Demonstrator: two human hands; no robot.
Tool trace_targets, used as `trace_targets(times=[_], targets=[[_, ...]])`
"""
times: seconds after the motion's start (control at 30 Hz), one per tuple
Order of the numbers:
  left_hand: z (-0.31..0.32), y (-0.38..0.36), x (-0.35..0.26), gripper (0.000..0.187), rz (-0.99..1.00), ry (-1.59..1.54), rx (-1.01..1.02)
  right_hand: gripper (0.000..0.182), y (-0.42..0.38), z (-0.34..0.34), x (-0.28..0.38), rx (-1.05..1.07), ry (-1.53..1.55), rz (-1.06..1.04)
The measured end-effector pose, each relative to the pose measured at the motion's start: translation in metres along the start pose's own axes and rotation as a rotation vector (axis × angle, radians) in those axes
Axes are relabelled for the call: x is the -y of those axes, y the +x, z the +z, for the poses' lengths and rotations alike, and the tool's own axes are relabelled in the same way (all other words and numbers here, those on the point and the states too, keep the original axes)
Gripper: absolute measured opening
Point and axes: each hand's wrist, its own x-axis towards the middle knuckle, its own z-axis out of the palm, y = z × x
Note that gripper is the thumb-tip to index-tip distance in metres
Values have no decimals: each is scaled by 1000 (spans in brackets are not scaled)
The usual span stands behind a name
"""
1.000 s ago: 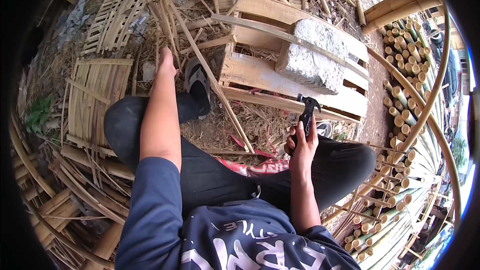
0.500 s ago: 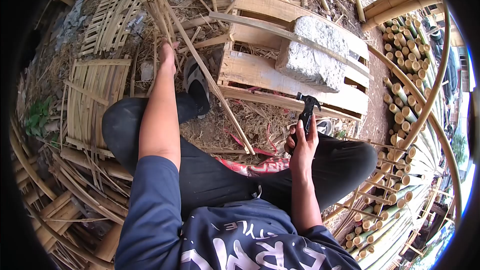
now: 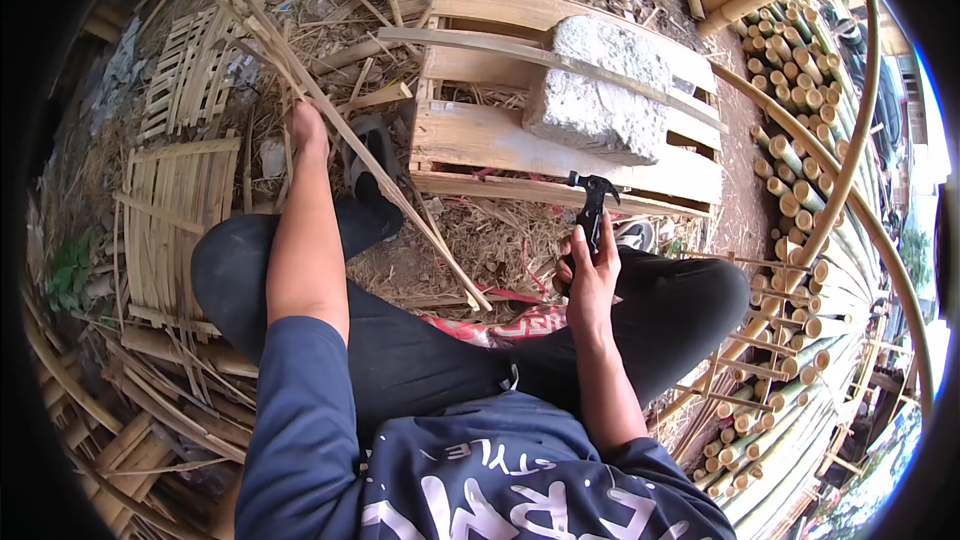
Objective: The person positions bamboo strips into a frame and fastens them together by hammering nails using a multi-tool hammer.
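Observation:
My left hand (image 3: 307,128) reaches out at the upper left and is closed on several bamboo strips (image 3: 270,40). One long strip among them slants down toward my lap, its near end above the red and white cloth or bag (image 3: 520,325). Its grip is partly hidden by distance and by the strips. My right hand (image 3: 592,285) is wrapped around the handle of a black claw hammer (image 3: 592,210), held head up above my right thigh. In front of the hammer stands a slatted wooden platform (image 3: 480,140) with a pale stone block (image 3: 600,90) on it.
A long flat slat (image 3: 450,41) lies across the platform and the block. Stacked bamboo poles (image 3: 790,180) fill the right side, with curved bamboo poles (image 3: 858,155) before them. Slatted bamboo panels (image 3: 180,220) lie at left. Straw and scraps cover the ground.
The far ends of the bamboo strips in my left hand have swung left. My right hand still holds the hammer upright. The whole view has shifted slightly.

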Motion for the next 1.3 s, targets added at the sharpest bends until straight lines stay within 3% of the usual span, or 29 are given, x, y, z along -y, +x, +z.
trace_targets(times=[0.1, 0.13, 0.2, 0.3, 0.5, 0.67, 0.7, 0.93, 1.07, 1.1, 1.3], targets=[[4, -11, -7, 31, 50, -109, 59, 64, 3, 0, 2, 32, 44, -30], [4, -9, -8, 48, 77, 4, -4, 64, 1, 1, 5, 4, 48, -18], [15, -23, -18, 45, 58, -61, -134, 64, 0, -3, 7, -14, 53, -26], [11, -28, -26, 45, 25, 74, -169, 63, -2, -7, 15, -71, 40, -37], [14, -36, -21, 50, 119, 54, -321, 60, 0, -23, 32, -112, 136, -150], [15, -53, -34, 48, 102, 187, -301, 62, -7, -28, 48, -132, 167, -173], [19, -57, -38, 48, 125, 191, -319, 49, -7, -29, 49, -134, 152, -198], [24, -86, -80, 52, 84, 440, -307, 59, -9, -39, 66, -124, 200, -265], [28, -93, -94, 51, 200, 389, -253, 66, -13, -39, 75, -130, 232, -236], [33, -101, -96, 47, 211, 394, -317, 63, -14, -38, 77, -137, 238, -248], [39, -100, -108, 49, 182, 210, -238, 62, -22, -41, 83, -130, 211, -249]])
